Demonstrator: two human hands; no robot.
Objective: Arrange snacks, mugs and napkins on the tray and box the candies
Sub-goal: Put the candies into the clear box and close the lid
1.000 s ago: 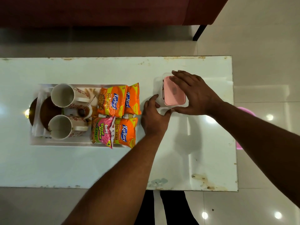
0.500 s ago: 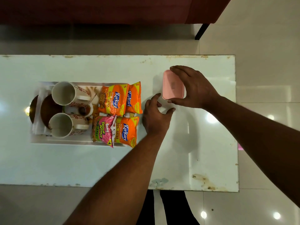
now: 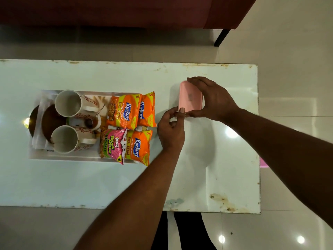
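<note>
A small box with a pink lid (image 3: 191, 95) is held at the right part of the white table (image 3: 90, 183). My right hand (image 3: 216, 101) wraps around it from the right, fingers on its far edge and thumb on its near edge. My left hand (image 3: 171, 134) has its fingers curled, with thumb and forefinger pinching the box's near-left corner. On the tray (image 3: 72, 156) at the left stand two white mugs (image 3: 67, 103) (image 3: 64, 138). Beside them lie three orange snack packets (image 3: 124, 110) and a pink one (image 3: 113, 145), with white napkins (image 3: 38, 139) at the far left.
Brown round plates (image 3: 52, 121) and a spoon (image 3: 100, 110) lie under and between the mugs. A dark red sofa (image 3: 126, 11) stands beyond the table. A pink object (image 3: 262, 163) shows on the floor past the table's right edge.
My right hand has turned and shifted the pink-lidded box slightly away from the tray. My left hand left the table and rose to the box's near-left corner, fingers curling in.
</note>
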